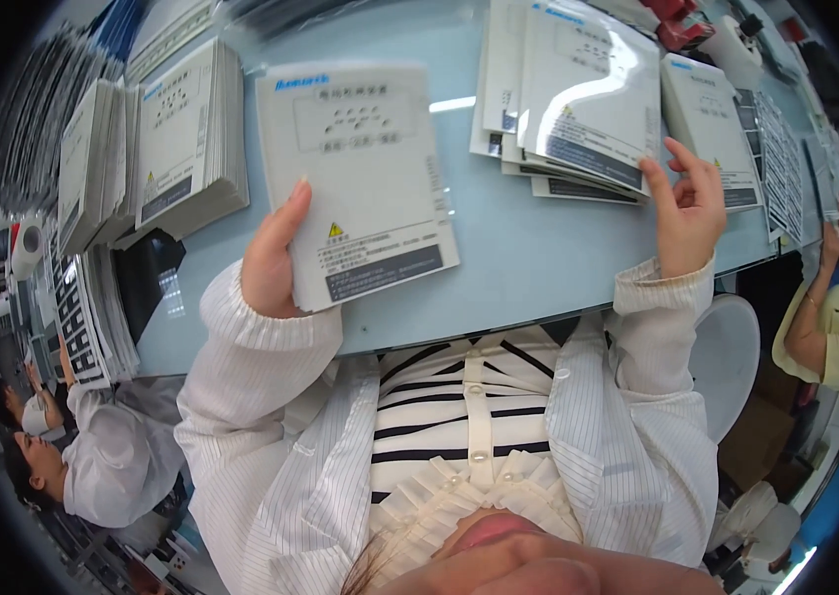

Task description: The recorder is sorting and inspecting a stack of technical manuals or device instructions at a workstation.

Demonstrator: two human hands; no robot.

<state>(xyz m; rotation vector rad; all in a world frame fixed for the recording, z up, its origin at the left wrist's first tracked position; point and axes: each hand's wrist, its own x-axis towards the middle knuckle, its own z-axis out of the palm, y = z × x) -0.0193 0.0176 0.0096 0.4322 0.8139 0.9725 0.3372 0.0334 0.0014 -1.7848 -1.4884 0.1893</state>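
Note:
My left hand [279, 253] is closed on a white printed panel [360, 188], with the thumb on its face at the left edge. The panel bears small dark markings, a yellow warning triangle and a dark strip near its bottom; the fingers behind it are hidden. To the right, my right hand [687, 206] has its fingers apart and holds nothing. One of its fingertips is at the lower right corner of a loose pile of like panels [588, 99], whose glossy top one reflects the light.
Thick stacks of the same panels [191, 134] stand on the left of the pale blue glass table [499, 263]. Another stack [707, 124] lies at the right, beside patterned sheets [778, 164]. A white stool [731, 362] is at lower right. Other people work on both sides.

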